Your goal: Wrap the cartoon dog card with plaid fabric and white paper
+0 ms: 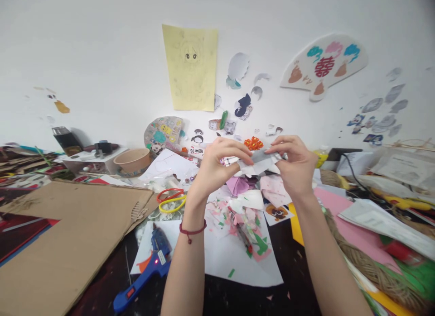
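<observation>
Both of my hands are raised above the cluttered table, holding a small white sheet of paper (260, 163) between them. My left hand (222, 162) pinches its left edge with thumb and fingers. At the opposite edge, my right hand (294, 162) grips it the same way. Just behind the sheet shows an orange flower-like piece (253, 143). Below my hands, pink and green paper scraps (249, 230) lie on a large white sheet (234, 268). Purple crumpled paper (237, 185) sits under the held sheet.
A blue glue gun (149, 270) with a lit red light lies left of my left forearm. Brown cardboard (74, 234) covers the left side. Yellow-handled scissors (173, 204) rest near it. Twine (370, 270) and pink paper (353, 221) lie right. A white wall stands behind.
</observation>
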Motion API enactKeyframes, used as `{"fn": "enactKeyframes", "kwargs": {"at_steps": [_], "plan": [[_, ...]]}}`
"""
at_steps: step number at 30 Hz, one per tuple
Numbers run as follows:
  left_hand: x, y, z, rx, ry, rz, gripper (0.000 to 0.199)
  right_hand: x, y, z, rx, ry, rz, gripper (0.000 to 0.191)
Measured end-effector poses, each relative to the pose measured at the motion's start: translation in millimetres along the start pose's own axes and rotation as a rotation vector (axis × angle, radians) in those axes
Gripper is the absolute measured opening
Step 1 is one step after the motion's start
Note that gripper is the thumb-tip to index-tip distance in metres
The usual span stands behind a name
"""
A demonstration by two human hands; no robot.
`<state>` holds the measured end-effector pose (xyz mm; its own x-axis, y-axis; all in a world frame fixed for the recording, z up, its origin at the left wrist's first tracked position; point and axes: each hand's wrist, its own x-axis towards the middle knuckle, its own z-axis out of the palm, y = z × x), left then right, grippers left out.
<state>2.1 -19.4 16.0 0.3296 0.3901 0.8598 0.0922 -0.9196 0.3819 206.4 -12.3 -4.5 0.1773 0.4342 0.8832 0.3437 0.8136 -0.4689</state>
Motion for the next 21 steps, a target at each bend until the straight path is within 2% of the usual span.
{"fn": "enactKeyframes", "kwargs": {"at_steps": [2, 4, 5, 7, 9, 13, 15, 17, 19, 21], "plan": [[1, 7, -2.1, 0.037, -0.141, 0.063, 0.027, 0, 0, 0, 0.105, 0.036, 0.016, 0.024], [1, 11, -4.7, -0.047, -0.289, 0.094, 0.022, 0, 1, -1, 0.233, 0.039, 0.054, 0.02], [1, 11, -6.0, -0.112, -0.319, 0.098, 0.017, 1, 2, -2, 0.29, 0.036, 0.079, 0.017], [0, 9, -7.5, -0.215, -0.283, 0.077, 0.01, 1, 3, -5, 0.394, -0.003, 0.159, 0.018], [-1, 4, -5.7, -0.222, -0.194, 0.0, 0.012, 1, 3, -9, 0.51, -0.079, 0.255, 0.025], [-1, -7, 10.4, -0.173, -0.089, -0.281, 0.02, 0, 2, -14, 0.702, -0.165, 0.366, 0.039], [-1, -11, 21.4, -0.238, 0.006, -0.405, 0.027, -1, 1, -15, 0.713, -0.169, 0.389, 0.041], [1, -12, 30.3, -0.354, 0.068, -0.464, 0.037, -1, 2, -15, 0.678, -0.177, 0.399, 0.042], [2, -11, 35.2, -0.497, 0.061, -0.483, 0.042, 0, 2, -15, 0.631, -0.189, 0.396, 0.04], [3, -9, 36.9, -0.613, 0.064, -0.51, 0.035, 1, 1, -15, 0.596, -0.193, 0.38, 0.035]]}}
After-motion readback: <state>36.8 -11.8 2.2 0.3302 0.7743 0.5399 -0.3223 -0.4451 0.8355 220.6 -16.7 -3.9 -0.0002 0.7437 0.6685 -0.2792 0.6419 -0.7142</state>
